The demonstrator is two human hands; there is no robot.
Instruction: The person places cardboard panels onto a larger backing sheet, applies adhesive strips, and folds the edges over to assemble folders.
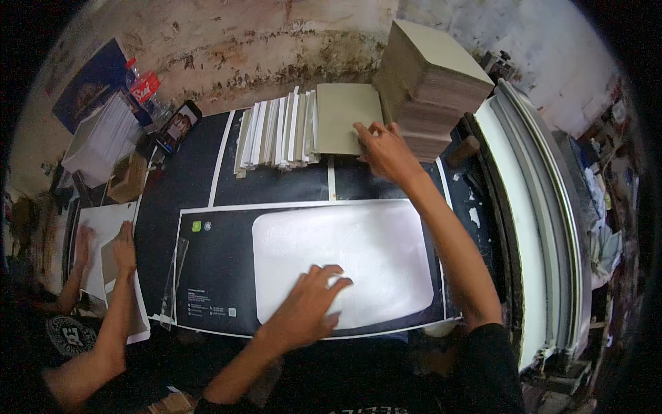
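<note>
A stained, peeling wall is running along the far side, its plaster flaking brown above the desk. The desk is lying under a dark sheet with white lines. A white curved frame is standing at the right. Dim light is falling from above, leaving the edges dark.

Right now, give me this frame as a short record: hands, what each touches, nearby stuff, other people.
left hand: flat on the white sheet, fingers spread
right hand: on the grey board, at its lower right corner
stack: tall pile of grey boards, just right of that board
row: white-edged pieces standing on edge, left of the board
surface: dark printed mat
other person: two hands on paper at far left
phone: upper left
</note>
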